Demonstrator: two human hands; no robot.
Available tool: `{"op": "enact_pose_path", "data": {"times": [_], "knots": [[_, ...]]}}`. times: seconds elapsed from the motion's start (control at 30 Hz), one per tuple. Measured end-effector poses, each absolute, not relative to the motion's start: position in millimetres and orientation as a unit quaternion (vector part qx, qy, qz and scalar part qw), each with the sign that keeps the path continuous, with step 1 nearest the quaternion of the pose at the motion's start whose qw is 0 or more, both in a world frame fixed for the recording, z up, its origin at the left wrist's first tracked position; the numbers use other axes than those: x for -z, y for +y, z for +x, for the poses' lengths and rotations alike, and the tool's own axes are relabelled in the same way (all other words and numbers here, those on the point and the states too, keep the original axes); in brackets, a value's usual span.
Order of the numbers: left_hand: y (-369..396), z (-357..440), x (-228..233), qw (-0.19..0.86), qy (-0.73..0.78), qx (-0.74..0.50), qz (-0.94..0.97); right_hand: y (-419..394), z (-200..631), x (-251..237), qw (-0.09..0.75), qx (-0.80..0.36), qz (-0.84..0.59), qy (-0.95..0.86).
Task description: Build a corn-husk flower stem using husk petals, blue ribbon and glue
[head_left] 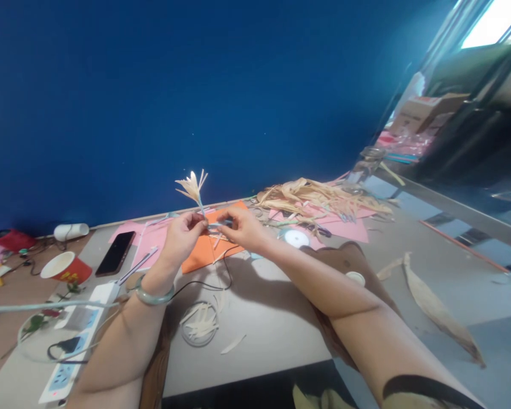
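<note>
Pale dried-husk petals form a small handmade flower [191, 187] that stands upright on a thin bluish-green stem. My left hand [184, 234] pinches that stem low down between thumb and fingers. A narrow light-blue strip [214, 226] runs from the stem to my right hand [243, 228], whose thumb and fingers are closed on its other end; whether it is tape or paper I cannot tell. Under both hands lies an orange sheet [198, 258]. Closer to me, a round shallow dish [199, 325] holds several pale cut strips.
Dried husks [306, 196] are heaped at the back right on pink paper [344, 227], near a white roll [297, 238]. To the left are a phone [117, 253], a red paper cup [70, 268] and a power strip [74, 346] with cables. A blue wall [187, 85] rises behind.
</note>
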State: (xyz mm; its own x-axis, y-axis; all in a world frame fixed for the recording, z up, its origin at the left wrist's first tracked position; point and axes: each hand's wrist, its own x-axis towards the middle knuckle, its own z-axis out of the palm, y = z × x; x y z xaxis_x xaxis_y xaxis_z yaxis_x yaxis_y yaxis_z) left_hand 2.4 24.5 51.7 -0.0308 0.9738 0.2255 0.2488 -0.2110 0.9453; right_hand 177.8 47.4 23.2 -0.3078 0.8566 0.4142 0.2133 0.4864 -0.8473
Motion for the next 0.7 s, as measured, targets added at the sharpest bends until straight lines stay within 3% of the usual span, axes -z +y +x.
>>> {"op": "enact_pose_path", "data": {"times": [0.1,0.33,0.7], "knots": [[28.1,0.9,-49.3,0.323,0.519,-0.515,0.601,38.2,172.7,-23.3,0.471,-0.289,-0.394,-0.735],[26.1,-0.7,-51.4,0.308,0.521,-0.520,0.603,38.2,164.4,-10.5,0.359,-0.367,-0.381,-0.769],[38.6,-11.8,-40.0,0.422,0.469,-0.519,0.577,45.3,166.7,-9.2,0.297,-0.364,-0.357,-0.807]]}}
